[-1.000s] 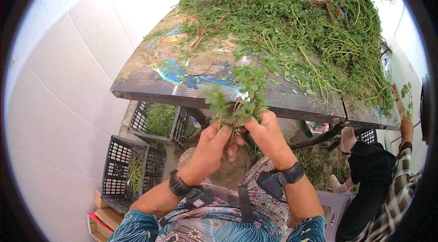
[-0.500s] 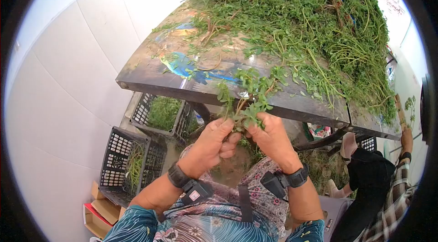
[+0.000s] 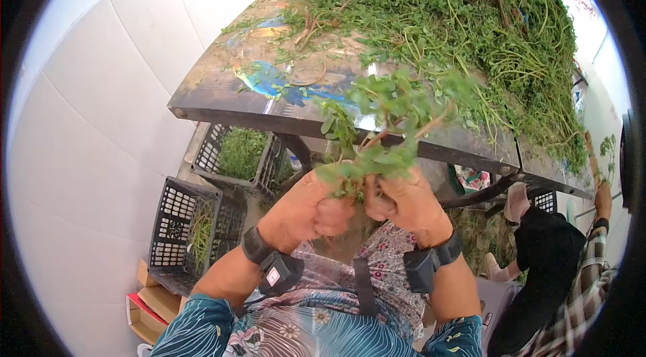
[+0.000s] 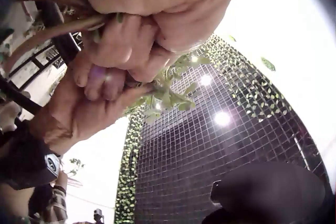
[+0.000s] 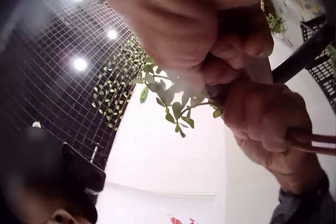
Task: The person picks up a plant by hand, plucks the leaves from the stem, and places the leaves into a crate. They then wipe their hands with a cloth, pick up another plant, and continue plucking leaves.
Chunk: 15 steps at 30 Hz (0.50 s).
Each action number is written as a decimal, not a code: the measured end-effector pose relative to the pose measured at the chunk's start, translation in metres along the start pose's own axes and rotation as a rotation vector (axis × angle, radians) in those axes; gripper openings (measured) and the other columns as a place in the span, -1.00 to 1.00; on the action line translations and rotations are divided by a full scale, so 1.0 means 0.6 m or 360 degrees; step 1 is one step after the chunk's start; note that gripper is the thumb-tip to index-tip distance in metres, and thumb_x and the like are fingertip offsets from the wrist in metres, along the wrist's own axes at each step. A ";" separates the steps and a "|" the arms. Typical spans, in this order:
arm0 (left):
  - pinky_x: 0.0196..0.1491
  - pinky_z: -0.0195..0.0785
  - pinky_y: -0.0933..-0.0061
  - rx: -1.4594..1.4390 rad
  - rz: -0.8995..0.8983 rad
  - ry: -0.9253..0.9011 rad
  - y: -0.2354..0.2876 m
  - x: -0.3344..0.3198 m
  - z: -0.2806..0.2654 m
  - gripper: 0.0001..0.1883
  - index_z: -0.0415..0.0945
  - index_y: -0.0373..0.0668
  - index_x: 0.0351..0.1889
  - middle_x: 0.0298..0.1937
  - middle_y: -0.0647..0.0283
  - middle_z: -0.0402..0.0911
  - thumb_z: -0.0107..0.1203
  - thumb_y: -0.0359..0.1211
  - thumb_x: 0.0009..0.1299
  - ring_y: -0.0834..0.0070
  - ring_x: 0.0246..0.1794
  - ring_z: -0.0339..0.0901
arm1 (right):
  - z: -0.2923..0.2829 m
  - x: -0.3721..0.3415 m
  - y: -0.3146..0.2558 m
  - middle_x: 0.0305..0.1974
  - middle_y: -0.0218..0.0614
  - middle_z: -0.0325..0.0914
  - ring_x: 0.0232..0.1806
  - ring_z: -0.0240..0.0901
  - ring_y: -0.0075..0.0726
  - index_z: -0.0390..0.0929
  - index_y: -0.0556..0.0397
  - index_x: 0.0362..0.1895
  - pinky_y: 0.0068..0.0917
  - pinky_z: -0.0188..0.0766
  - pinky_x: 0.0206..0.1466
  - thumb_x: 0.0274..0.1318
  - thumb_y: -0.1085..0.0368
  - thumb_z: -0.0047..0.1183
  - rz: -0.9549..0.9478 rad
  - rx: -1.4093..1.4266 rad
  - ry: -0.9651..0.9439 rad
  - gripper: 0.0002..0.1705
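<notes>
Both hands meet in front of the near edge of the table (image 3: 215,91), fingers bent and knuckles close together, with a bunch of leafy green sprigs (image 3: 393,158) between them. The left hand (image 3: 306,212) grasps the bunch, its fingers curled in tightly; reddish stems (image 5: 315,142) stick out beside its fingers in the right wrist view. The right hand (image 3: 407,205) is also closed around part of the bunch, next to the left. The sprigs fan up and away from the fists, their leafy tops blurred and seen against the table edge; small leaves also show beyond the fingers in both wrist views. Each forearm wears a black strap with a dark block on it. On the table, a large heap of greens (image 3: 457,27) covers the far and right-hand part, and loose leaves lie scattered over the wood near a blue paint patch (image 3: 262,81). Below the table's left end stands a black crate (image 3: 210,145) holding greens, and nearer the wearer is a second crate (image 3: 168,229) with some stems inside. A cardboard box (image 3: 145,323) sits just beside that one. At the right, another person in black trousers (image 3: 545,249) and a plaid sleeve (image 3: 575,303) reaches a hand (image 3: 602,201) toward the table's end.
</notes>
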<state>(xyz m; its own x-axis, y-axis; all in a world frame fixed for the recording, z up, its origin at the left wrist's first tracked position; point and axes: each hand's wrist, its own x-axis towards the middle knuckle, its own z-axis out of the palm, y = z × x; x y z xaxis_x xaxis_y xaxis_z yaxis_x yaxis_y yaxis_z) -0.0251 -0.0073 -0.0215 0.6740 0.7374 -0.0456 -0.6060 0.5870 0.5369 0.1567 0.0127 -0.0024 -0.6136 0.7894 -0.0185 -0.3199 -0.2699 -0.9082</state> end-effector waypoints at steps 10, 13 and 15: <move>-0.69 -0.05 0.72 0.0198 0.0233 0.0096 -0.004 0.017 0.011 -0.76 0.29 -0.11 -0.07 -0.48 0.39 0.35 -0.11 -0.23 0.40 0.73 -0.71 0.13 | -0.027 -0.003 0.011 -0.33 -0.39 0.42 -0.38 0.36 -0.49 0.30 0.05 -0.02 -0.53 0.29 -0.54 0.04 0.35 -0.01 0.0082 0.0288 0.0365 -0.63; -0.68 -0.05 0.71 0.0142 0.0277 0.0242 -0.006 0.019 0.012 -0.74 0.29 -0.10 -0.03 -0.43 0.39 0.37 -0.04 -0.28 0.36 0.73 -0.70 0.14 | -0.020 -0.005 0.013 -0.35 -0.39 0.42 -0.48 0.33 -0.54 0.29 0.09 -0.01 -0.58 0.26 -0.58 0.04 0.33 0.00 0.0064 0.0146 0.0378 -0.61; -0.68 -0.05 0.70 0.0168 0.0295 0.0332 -0.004 0.022 0.013 -0.74 0.29 -0.08 -0.03 -0.43 0.40 0.38 -0.01 -0.31 0.34 0.73 -0.70 0.14 | -0.005 -0.008 0.007 -0.39 -0.39 0.43 -0.57 0.29 -0.58 0.29 0.12 -0.03 -0.63 0.22 -0.62 0.05 0.32 -0.01 0.0011 0.0043 0.0437 -0.63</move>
<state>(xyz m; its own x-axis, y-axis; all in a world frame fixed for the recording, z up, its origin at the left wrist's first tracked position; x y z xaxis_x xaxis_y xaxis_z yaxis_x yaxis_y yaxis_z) -0.0114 -0.0015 -0.0170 0.4480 0.8878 -0.1052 -0.6558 0.4063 0.6363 0.1605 0.0096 -0.0076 -0.3985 0.9063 -0.1409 -0.3376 -0.2878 -0.8962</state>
